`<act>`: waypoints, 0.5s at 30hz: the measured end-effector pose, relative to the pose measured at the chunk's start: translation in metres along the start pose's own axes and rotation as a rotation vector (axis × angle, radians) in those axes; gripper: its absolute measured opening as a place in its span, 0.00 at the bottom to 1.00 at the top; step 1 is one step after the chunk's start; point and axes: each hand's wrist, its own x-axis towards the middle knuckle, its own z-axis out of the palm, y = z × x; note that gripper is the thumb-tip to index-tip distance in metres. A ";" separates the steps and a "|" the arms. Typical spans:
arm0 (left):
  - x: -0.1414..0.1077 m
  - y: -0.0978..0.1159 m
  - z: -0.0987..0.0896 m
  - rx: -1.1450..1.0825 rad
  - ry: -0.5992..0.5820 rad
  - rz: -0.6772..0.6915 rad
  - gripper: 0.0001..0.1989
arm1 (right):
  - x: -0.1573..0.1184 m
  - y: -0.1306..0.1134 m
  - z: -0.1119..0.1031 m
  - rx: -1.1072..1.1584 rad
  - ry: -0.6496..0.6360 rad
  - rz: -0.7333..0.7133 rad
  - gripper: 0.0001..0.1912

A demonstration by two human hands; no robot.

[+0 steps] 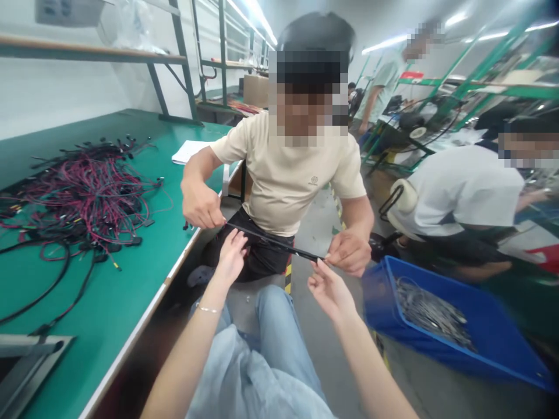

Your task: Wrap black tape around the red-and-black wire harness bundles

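A thin, straight black cable (271,237) stretches between both hands of a person seated opposite, in front of that person's waist. That person's fingers pinch it near each end. My left hand (231,259) is raised below its left part, the fingers loosely curled and apart, with the tips at or just under the cable. Near the right end, my right hand (331,288) has its thumb and forefinger at the cable, close beside the other person's hand, while its remaining fingers curl in. Exact finger contact is hard to make out.
On the green workbench (144,279) at left lies a tangled pile of red and black wire harnesses (91,189). A white paper (190,151) lies farther back. A blue bin (437,349) of grey cables (432,311) stands at right. Other people work beyond it.
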 end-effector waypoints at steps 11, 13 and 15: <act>0.012 0.036 0.010 -0.510 0.210 -0.187 0.05 | 0.006 0.001 -0.002 -0.019 0.015 -0.007 0.08; 0.006 0.045 0.009 -0.434 0.283 -0.191 0.07 | 0.004 -0.001 0.001 0.008 0.034 0.043 0.08; 0.003 0.056 0.008 -0.374 0.333 -0.209 0.07 | 0.001 -0.003 0.006 0.054 0.045 0.102 0.07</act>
